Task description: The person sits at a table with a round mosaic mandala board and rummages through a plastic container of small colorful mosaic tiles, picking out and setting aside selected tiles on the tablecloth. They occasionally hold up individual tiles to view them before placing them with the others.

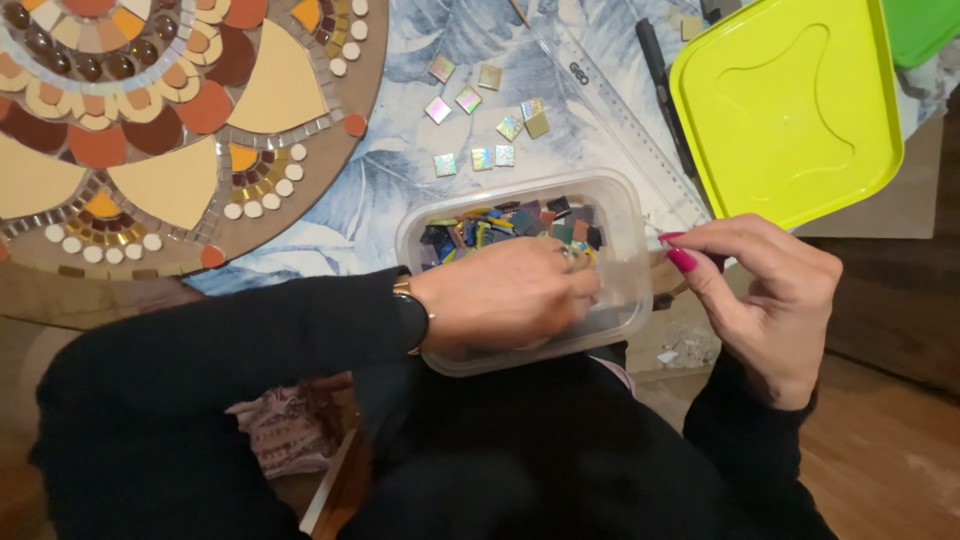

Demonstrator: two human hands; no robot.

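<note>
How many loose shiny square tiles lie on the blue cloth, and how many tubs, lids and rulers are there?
Shiny square tiles on the cloth: 10
Clear tub: 1
Lids: 2, a yellow-green lid and a green lid at the corner
Clear ruler: 1
Total: 14

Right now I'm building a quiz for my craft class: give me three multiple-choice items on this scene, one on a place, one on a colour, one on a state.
1. Where is the left hand?
A. Inside the clear tub of tiles
B. On the round mosaic
C. On the ruler

2. What colour is the big square lid?
A. Red
B. Yellow-green
C. Black

3. How is the clear tub?
A. Lidded
B. Upside down
C. Open, holding tiles

Answers: 1 A, its fingers reach among the tiles. 2 B, it lies bright yellow-green beyond the right hand. 3 C, nothing covers the tiles.
</note>
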